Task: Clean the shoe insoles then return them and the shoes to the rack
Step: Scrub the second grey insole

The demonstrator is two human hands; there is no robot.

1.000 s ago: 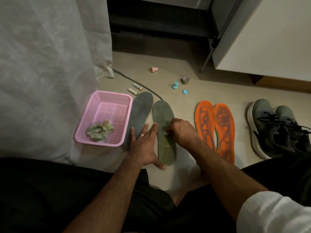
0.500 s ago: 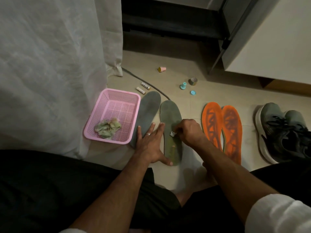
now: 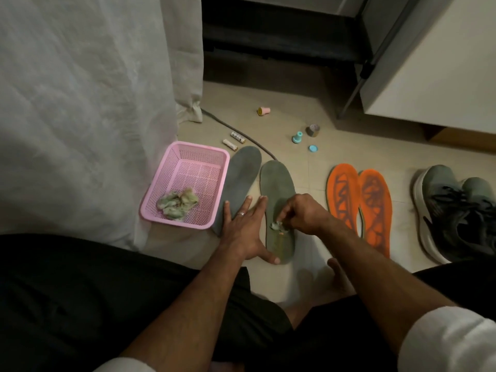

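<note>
Grey-green insole (image 3: pixel 276 183) lies flat on the tiled floor (image 3: pixel 300 103). Right hand (image 3: pixel 304 213) pinches a small wad of wipe (image 3: pixel 276 226) against its middle. Left hand (image 3: pixel 243 229) is spread flat, fingers splayed, thumb on the insole's heel edge, palm partly over the second grey insole (image 3: pixel 241 178). Orange insoles (image 3: pixel 359 205) and shoes (image 3: pixel 456 210) to the right; pink basket (image 3: pixel 188 162) left.

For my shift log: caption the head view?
Right hand wipes a green insole with a wad while left hand steadies it.

White rolled-up sleeves (image 3: pixel 445 342), black trousers (image 3: pixel 67 291), apparently a silver ring (image 3: pixel 241 213) on left hand (image 3: pixel 243 232)
</note>
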